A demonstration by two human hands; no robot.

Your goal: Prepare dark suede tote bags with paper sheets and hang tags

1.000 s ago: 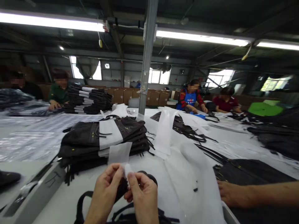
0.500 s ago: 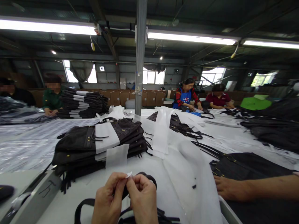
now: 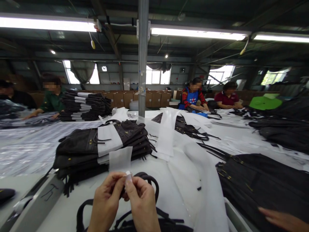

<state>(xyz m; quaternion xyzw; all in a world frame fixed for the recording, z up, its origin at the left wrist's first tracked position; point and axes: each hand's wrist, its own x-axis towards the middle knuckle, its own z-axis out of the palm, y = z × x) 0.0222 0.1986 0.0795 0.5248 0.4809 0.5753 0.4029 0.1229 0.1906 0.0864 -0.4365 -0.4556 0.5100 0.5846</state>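
My left hand (image 3: 107, 196) and my right hand (image 3: 143, 201) meet low in the middle of the head view, fingertips pinched together. Between them is a small piece of thin white sheet (image 3: 128, 176), either paper or film. A black strap (image 3: 154, 183) loops up just behind my right hand's fingers; whether they also grip it is hidden. Beneath both wrists lies a black bag (image 3: 169, 227) with thin cords, mostly cut off by the lower edge. Right behind my fingertips a translucent white sheet (image 3: 120, 158) leans against a pile of black bags (image 3: 79, 146).
At right, a co-worker's hand (image 3: 285, 219) is over a large black bag (image 3: 260, 177). White sheets (image 3: 166, 135) cover the table's middle. A metal post (image 3: 142, 64) rises behind. Several people work across the table, near a tall bag stack (image 3: 84, 108).
My hands have shifted slightly left and up, and more of the white piece shows over my right thumb. The co-worker's hand at right has drawn back toward the lower right.
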